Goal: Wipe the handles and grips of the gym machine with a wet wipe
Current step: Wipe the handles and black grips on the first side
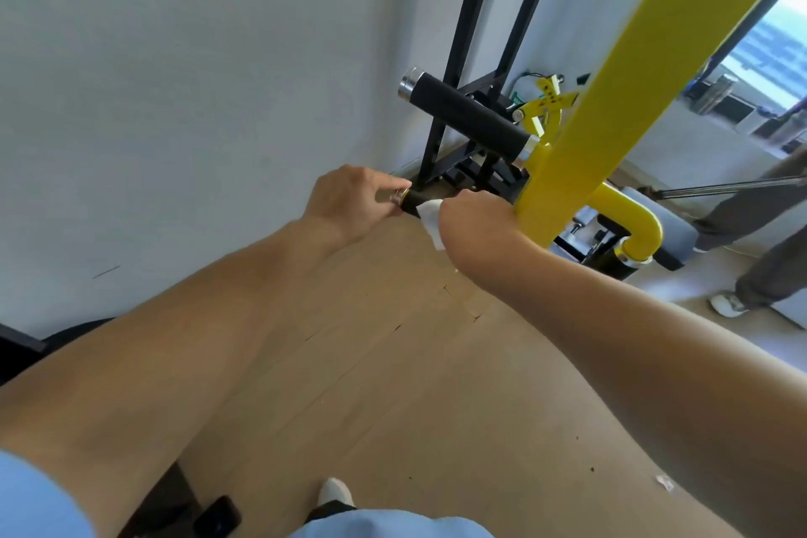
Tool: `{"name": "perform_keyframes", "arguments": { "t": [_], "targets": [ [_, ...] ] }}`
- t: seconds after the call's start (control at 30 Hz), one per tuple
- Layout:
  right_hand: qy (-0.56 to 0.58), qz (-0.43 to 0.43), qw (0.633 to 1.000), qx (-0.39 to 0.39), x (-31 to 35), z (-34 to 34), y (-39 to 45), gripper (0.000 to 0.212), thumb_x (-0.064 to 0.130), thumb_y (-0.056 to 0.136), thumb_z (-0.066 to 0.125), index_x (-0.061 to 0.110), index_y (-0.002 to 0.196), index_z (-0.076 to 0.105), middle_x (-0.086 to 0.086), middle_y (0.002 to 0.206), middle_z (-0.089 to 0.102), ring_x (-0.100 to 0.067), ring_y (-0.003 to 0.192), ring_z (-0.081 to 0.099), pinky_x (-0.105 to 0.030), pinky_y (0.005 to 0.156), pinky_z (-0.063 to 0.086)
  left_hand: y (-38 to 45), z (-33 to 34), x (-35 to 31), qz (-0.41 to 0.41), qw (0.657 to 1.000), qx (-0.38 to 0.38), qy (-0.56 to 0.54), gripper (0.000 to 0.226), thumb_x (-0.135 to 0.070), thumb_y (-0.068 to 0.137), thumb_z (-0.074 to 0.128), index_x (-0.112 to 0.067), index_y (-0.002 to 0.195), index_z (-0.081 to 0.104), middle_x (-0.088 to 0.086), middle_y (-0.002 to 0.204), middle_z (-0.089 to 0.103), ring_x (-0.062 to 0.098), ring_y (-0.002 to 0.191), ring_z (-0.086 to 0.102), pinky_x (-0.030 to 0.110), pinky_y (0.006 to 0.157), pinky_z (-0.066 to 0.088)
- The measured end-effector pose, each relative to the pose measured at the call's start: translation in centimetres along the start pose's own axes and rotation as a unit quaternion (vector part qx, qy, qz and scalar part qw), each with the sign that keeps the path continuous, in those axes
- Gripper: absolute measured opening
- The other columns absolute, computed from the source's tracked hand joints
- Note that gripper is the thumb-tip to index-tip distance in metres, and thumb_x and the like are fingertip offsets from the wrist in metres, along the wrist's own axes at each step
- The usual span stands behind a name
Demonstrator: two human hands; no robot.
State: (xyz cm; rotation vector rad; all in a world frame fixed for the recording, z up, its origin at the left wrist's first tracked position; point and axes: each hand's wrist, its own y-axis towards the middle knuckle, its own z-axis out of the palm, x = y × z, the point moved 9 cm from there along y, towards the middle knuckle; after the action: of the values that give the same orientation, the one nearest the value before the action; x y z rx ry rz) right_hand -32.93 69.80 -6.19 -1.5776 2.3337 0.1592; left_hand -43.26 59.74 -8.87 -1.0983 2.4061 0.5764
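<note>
The short black foam-covered handle with a silver metal end cap (408, 200) jutted out leftward from the yellow painted steel arm of the gym machine (629, 70), its long axis running roughly left to right across the scene, between the two hands. The left hand (345, 199) sat at the handle's free, capped end, its fingers curled around the cap and pinching it; it seemed to be steadying the handle rather than wiping. The right hand (474, 216) was closed around the inner stretch of the same handle, next to the yellow arm, with the white wet wipe (430, 221) bunched under its fingers and a loose corner hanging down below the grip.

So the wipe lay on the right portion of the handle, and the bare black foam still showing lay just to its left, toward the left hand. Judging from that, the coming stroke would have to run leftward along the handle's axis, or twist round it, and the left hand's fingers stood in the way at the cap end.

A longer black foam-covered handle with a silver cap (467, 111) stood farther off and higher, well apart from both hands, with nothing on it.
</note>
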Motion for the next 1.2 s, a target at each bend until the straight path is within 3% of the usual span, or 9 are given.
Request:
{"name": "perform_keyframes", "arguments": {
  "t": [0.13,0.33,0.57,0.67,0.8,0.93,1.03,1.1,1.2],
  "targets": [
    [-0.005,-0.021,1.0,0.004,0.7,0.2,0.2,0.031,0.015,0.092,0.066,0.006,0.121,0.06,-0.008,0.098,0.061,-0.022,0.089,0.061,-0.031,0.07,0.046,0.0,0.1,-1.0,0.02,1.0,0.013,0.008,0.036,-0.042,0.086,0.073,-0.036,0.122,0.071,0.007,0.111,0.077,0.028,0.097,0.068,0.026,0.072,0.039],
    [0.109,-0.013,0.994,0.0,2.0,-0.3,1.6,0.03,0.015,0.095,0.064,0.009,0.124,0.06,-0.008,0.108,0.067,-0.025,0.101,0.065,-0.033,0.08,0.05,-0.2,-0.1,-1.2,0.029,0.998,0.023,0.043,0.024,-0.041,0.092,0.061,-0.037,0.109,0.077,0.008,0.069,0.069,0.034,0.076,0.064,0.03,0.066,0.04],
    [-0.04,-0.029,0.998,0.024,1.1,-0.2,-0.4,0.039,0.018,0.094,0.065,0.005,0.129,0.054,-0.009,0.096,0.056,-0.02,0.085,0.057,-0.03,0.07,0.046,-0.8,-0.6,-0.6,0.017,0.998,0.032,0.044,0.038,-0.045,0.09,0.069,-0.038,0.127,0.067,0.008,0.103,0.077,0.019,0.077,0.057,0.027,0.075,0.038],
    [0.034,-0.039,0.999,0.007,2.3,-0.1,-0.1,0.06,0.011,0.091,0.068,0.005,0.143,0.04,-0.012,0.11,0.063,-0.026,0.1,0.064,-0.033,0.074,0.052,-1.4,-0.2,-0.2,0.019,0.997,0.059,0.05,0.044,-0.045,0.093,0.064,-0.041,0.136,0.058,0.005,0.13,0.069,0.026,0.106,0.067,0.034,0.09,0.048],
    [0.07,-0.065,0.992,0.081,2.3,0.9,0.6,0.07,0.009,0.089,0.067,0.005,0.147,0.027,-0.016,0.115,0.061,-0.03,0.103,0.063,-0.034,0.073,0.049,-1.6,-0.1,0.4,0.016,0.991,0.092,0.097,0.049,-0.029,0.099,0.053,-0.044,0.145,0.047,0.009,0.153,0.048,0.031,0.132,0.054,0.041,0.112,0.035],
    [0.021,-0.096,0.995,0.009,2.8,-0.2,1.4,0.042,0.026,0.099,0.058,0.029,0.139,0.047,-0.012,0.106,0.051,-0.03,0.105,0.054,-0.035,0.078,0.046,-2.1,0.2,0.2,0.016,0.991,0.1,0.092,0.051,-0.024,0.099,0.049,-0.045,0.145,0.045,0.011,0.155,0.045,0.03,0.135,0.051,0.04,0.113,0.033],
    [0.186,-0.001,0.982,-0.026,2.2,-0.7,1.8,0.023,0.037,0.096,0.059,0.016,0.101,0.068,-0.004,0.081,0.059,-0.021,0.084,0.063,-0.03,0.069,0.048,-2.0,0.1,-0.5,0.032,0.99,0.089,0.104,0.042,-0.034,0.101,0.049,-0.045,0.142,0.05,0.013,0.15,0.051,0.031,0.128,0.058,0.042,0.108,0.04],
    [0.227,0.009,0.974,-0.01,2.2,-0.6,1.8,0.023,0.033,0.094,0.061,0.015,0.103,0.072,-0.004,0.084,0.066,-0.021,0.08,0.065,-0.031,0.071,0.053,-1.8,-0.1,-0.8,0.042,0.989,0.074,0.121,0.038,-0.041,0.102,0.049,-0.045,0.139,0.054,0.014,0.14,0.06,0.034,0.119,0.062,0.043,0.104,0.044],
    [0.096,-0.013,0.995,-0.018,1.2,-1.2,0.7,0.031,0.02,0.09,0.068,0.011,0.119,0.063,-0.007,0.095,0.062,-0.023,0.086,0.061,-0.033,0.074,0.05,-1.5,-0.9,-1.0,0.039,0.992,0.045,0.111,0.035,-0.044,0.098,0.057,-0.041,0.133,0.062,0.011,0.13,0.068,0.034,0.115,0.064,0.04,0.102,0.043]
  ]
}}
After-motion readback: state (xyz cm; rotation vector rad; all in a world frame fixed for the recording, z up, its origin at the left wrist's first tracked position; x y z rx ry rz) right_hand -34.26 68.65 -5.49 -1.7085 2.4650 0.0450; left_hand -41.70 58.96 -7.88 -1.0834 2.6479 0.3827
